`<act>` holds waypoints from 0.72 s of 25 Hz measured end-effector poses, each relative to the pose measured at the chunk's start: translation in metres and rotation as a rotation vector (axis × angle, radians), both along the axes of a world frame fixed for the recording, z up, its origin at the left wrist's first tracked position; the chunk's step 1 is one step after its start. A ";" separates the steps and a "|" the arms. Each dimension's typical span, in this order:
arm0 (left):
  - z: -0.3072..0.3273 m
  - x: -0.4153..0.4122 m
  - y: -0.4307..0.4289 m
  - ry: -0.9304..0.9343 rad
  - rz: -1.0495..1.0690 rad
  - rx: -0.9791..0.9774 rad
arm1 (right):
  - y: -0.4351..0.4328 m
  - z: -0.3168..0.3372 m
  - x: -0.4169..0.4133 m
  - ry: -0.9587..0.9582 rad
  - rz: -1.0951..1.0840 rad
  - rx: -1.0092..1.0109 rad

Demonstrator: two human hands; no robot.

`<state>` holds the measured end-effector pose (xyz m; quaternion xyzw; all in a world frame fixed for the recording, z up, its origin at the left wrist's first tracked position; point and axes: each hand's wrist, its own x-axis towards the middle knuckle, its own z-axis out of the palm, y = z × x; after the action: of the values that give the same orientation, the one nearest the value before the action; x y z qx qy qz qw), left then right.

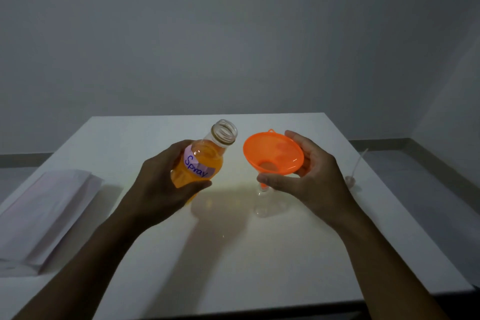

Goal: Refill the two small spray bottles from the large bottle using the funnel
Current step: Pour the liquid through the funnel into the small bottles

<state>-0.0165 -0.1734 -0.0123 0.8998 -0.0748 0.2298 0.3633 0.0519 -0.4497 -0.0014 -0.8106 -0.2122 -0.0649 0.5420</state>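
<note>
Left hand (166, 179) is up off the white tabletop (233, 254), fingers wrapped around the belly of the large bottle (200, 163), thumb pressed across its lower front. The bottle is uncapped, open mouth tilted up and to the right, toward the funnel. Orange liquid fills the body up to the shoulder; the clear neck above is empty. A pale label (198, 167) with "Spray" in blue handwriting runs across the front.

Right hand (306, 176) holds the orange funnel (272, 156), fingers curled behind the far rim, thumb reaching under the bowl near the spout. The bowl tips toward the camera, so you look straight into its hole. A small hanging tab sticks up at the back rim. The funnel's spout points down into a small clear bottle (263, 199) standing on the tabletop directly beneath; whether the spout is seated in the neck is hard to tell, as the thumb covers the joint.

Bottle and funnel sit close side by side but not touching.

Far right on the tabletop lies a spray pump with its dip tube (357, 166). At the left edge rests a folded pale cloth (46, 215).
</note>
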 end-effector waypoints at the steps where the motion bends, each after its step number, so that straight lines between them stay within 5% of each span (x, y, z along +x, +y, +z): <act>1: 0.007 0.004 0.003 0.009 -0.005 0.034 | 0.001 0.000 -0.001 0.000 0.002 -0.002; 18: 0.049 0.039 0.025 -0.016 -0.039 0.573 | 0.005 -0.005 -0.002 0.018 0.001 -0.057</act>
<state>0.0229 -0.1488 0.0365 0.9623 -0.1568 0.1996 0.0977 0.0503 -0.4444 -0.0061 -0.8261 -0.2097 -0.0513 0.5205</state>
